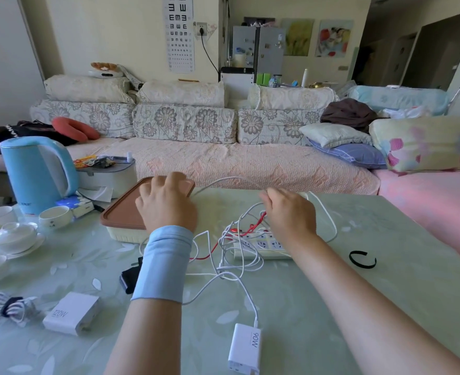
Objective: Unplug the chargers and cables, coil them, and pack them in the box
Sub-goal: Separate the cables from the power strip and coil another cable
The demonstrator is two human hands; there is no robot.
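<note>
L hand flat on smooth brown lid of box, fingers relaxed. R hand pinches thin white/red cable tangle; fingertips hidden. Power strip part-covered.

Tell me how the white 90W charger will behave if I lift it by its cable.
The 90W charger looks like a solid block, so it would probably dangle and swing. Its white cable lies in loose curves, likely floppy, and runs into the tangle, so it may snag.
</note>
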